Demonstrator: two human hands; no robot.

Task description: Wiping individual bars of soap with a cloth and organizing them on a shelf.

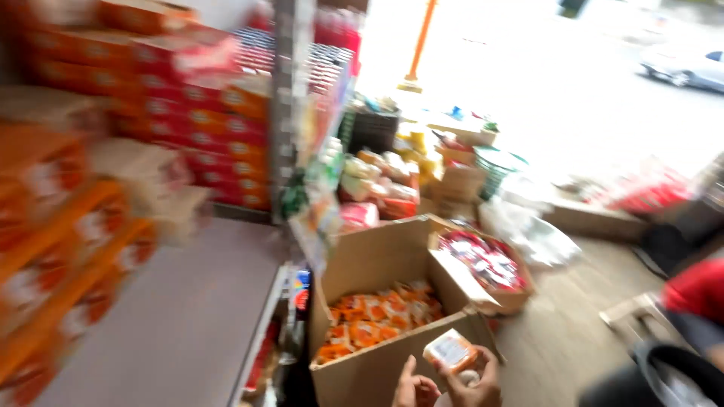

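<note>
Your left hand [414, 389] is at the bottom of the picture, with a finger sticking up and nothing in it; the picture is too blurry to tell if it is open or closed. Far to the left of it are stacks of orange boxes [60, 249] and a bare grey shelf [188, 324]. Behind them stand red boxes [219, 128] piled high.

Your right hand [471, 380] is just beside your left one. Its fingers are wrapped around a small packet [450, 350]. The packet is orange with a pale, whitish front, and it looks flat and squarish. You hold it tilted, just above the near edge of an open cardboard box [362, 369]. That box is full of more orange packets [377, 316] like it.

To the right is a second box with red packets [483, 260]. At the far right, a person in a red top [697, 290] sits near a little wooden stool [633, 309].
</note>
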